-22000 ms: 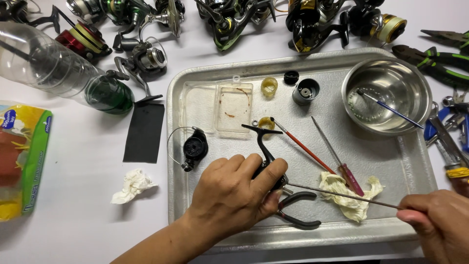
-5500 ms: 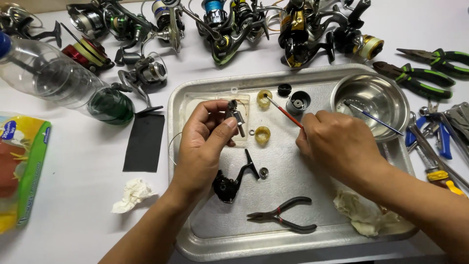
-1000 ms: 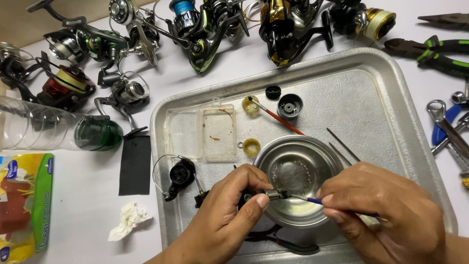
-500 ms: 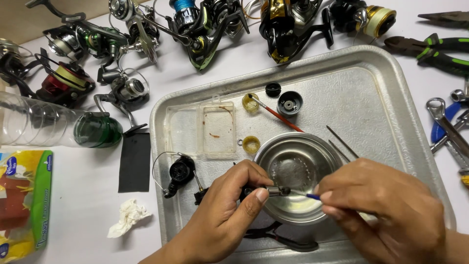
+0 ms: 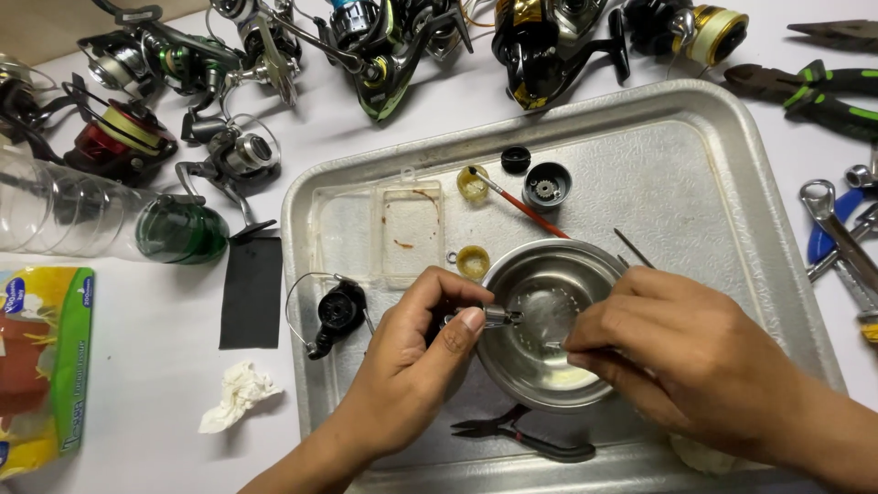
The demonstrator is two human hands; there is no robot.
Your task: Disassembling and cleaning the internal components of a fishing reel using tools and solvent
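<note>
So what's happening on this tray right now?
A person works over a metal tray on a table strewn with fishing reels. The left hand pinches a small metal part over a steel bowl, while the right hand holds a thin tool to it. Pliers, a clear plastic box and a black reel piece lie on the tray.

Two bare hands, left (image 5: 416, 352), right (image 5: 672, 352), sleeveless forearms, no rings

1. A small dark metal reel part (image 5: 498, 317) is pinched at the fingertips of the left hand (image 5: 416, 352), lying roughly level over the near rim of the bowl.
2. A round, shiny steel bowl (image 5: 540, 366) sits upright between both hands, partly under the right hand (image 5: 672, 352).
</note>
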